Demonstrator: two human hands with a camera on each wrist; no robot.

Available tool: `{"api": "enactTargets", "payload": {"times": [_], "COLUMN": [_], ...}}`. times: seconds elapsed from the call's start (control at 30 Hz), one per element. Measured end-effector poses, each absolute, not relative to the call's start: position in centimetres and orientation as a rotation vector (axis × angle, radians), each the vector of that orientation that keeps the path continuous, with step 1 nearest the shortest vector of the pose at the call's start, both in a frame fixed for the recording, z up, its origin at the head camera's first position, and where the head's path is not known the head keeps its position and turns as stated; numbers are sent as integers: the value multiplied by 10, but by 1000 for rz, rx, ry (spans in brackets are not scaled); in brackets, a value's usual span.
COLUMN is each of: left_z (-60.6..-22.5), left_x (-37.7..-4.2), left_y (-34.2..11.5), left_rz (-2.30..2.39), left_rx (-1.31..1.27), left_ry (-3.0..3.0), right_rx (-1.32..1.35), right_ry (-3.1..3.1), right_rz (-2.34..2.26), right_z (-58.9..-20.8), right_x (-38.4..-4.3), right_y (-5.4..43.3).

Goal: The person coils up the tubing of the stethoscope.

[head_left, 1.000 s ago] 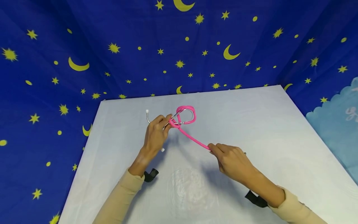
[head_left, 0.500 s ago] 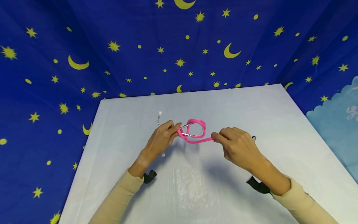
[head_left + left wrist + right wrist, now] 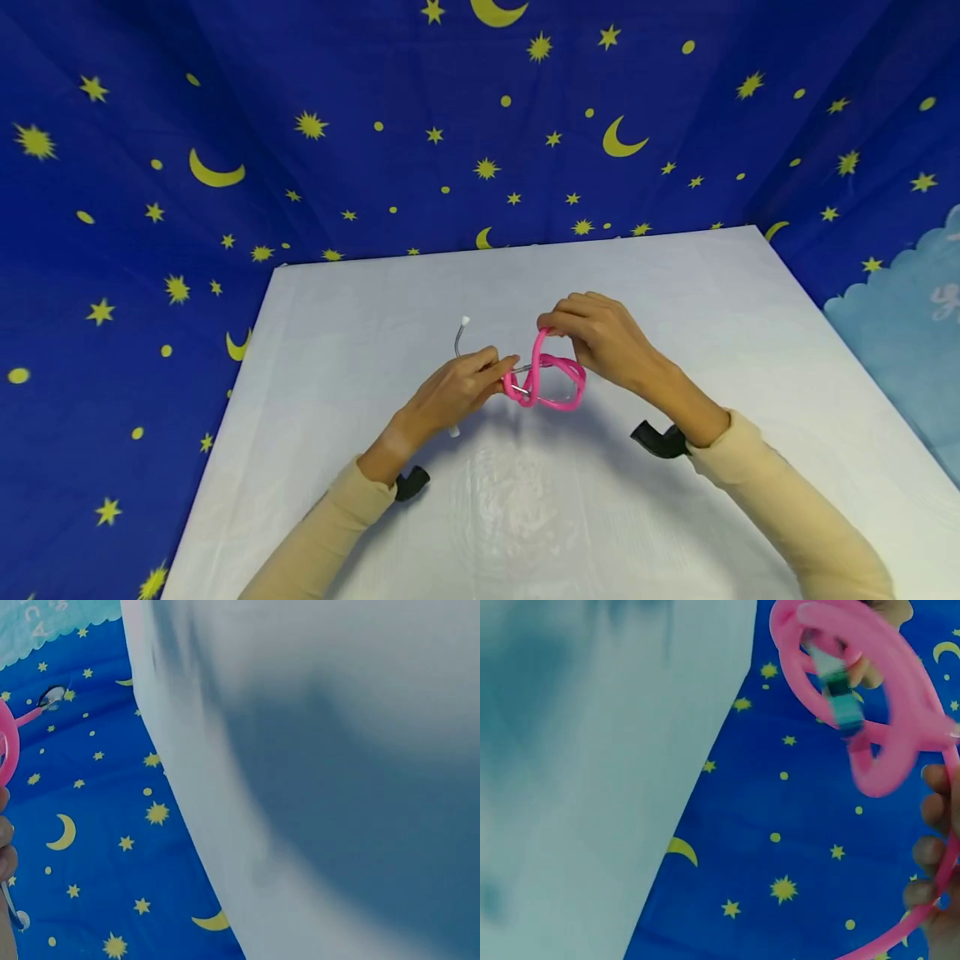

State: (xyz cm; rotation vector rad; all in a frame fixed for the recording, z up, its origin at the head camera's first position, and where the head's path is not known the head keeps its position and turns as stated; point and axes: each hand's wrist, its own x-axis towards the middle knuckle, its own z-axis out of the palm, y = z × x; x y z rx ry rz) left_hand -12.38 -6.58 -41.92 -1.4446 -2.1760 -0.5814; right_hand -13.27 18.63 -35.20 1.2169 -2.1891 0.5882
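A stethoscope (image 3: 537, 367) with pink tubing is held up over the table between both hands. Its tubing is wound into a loop around the metal ear tubes. My left hand (image 3: 467, 385) grips the ear tubes beside the loop; a white ear tip (image 3: 465, 321) sticks out above that hand and another shows below it. With thumb and fingers, my right hand (image 3: 606, 340) pinches the free length of tube, raised just above the loop. The chest piece (image 3: 52, 696) is visible in the left wrist view, but my right hand hides it in the head view.
A white-covered table (image 3: 360, 333) lies under the hands. Behind and beside it hangs a blue cloth (image 3: 360, 67) with yellow stars and moons. Black pieces (image 3: 660, 440) protrude from below both wrists.
My left hand has moved right and slightly nearer with the looped stethoscope. My right hand has risen up and away from the front, bringing the free tube from lower right to above the loop.
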Motion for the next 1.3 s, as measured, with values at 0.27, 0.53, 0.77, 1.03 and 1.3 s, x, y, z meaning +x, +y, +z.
{"api": "enactTargets", "payload": {"times": [0.27, 0.53, 0.77, 1.03, 1.3], "left_z": [-419, -414, -412, -410, -405], "left_x": [-122, -118, -114, -113, -118], "left_y": [-60, -56, -54, -50, -47], "left_rz": [-684, -769, -719, -779, -909], "left_rx": [-1445, -1404, -1388, -1378, -1266], "left_ry": [-2169, -2208, -2306, -2239, -2080], "right_rx": [1137, 1081, 1041, 1032, 1275], "right_ry": [-2413, -2481, -2545, -2555, -2169], "right_rz": [897, 1130, 1129, 1266, 1545], "right_z": [-362, -385, -391, -397, -417], "right_x": [-146, -156, -157, -154, -139], "right_y": [186, 187, 185, 180, 171]}}
